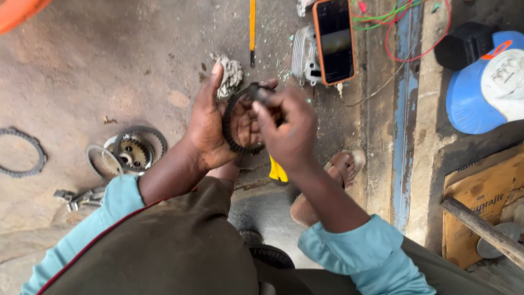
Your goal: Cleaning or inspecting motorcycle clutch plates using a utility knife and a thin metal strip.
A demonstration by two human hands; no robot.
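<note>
Both hands work on one dark toothed ring [233, 128], held upright above the concrete floor [109, 65]. Left hand [210, 128] cups the ring from its left side, palm behind it, fingers pointing up past the rim; grasp closed on the ring. Right hand [286, 128] comes in from the right, fingers pinched on the ring's top edge, where a small dark piece sits between the fingertips; what that piece is cannot be told. Ring lies between the two hands, touching both. Below and left of the left hand, on the floor: a gear hub [134, 153] with two thin plates [103, 161] leaning or stacked against it, overlapping. Further left, well apart, another toothed ring [24, 153] lies flat. Just below the hub, small metal parts [76, 198]. Just above the left hand, a grey rag lump [230, 74]. Above the right hand, a phone in an orange case [334, 41] resting on a finned metal part [303, 54]; red and green wires [393, 22] beside it. Below the right hand, a foot in a brown sandal [341, 169] and a yellow piece [277, 172]. Far right: blue-and-white cap [483, 87], cardboard [480, 196], a wooden stick [480, 229].
</note>
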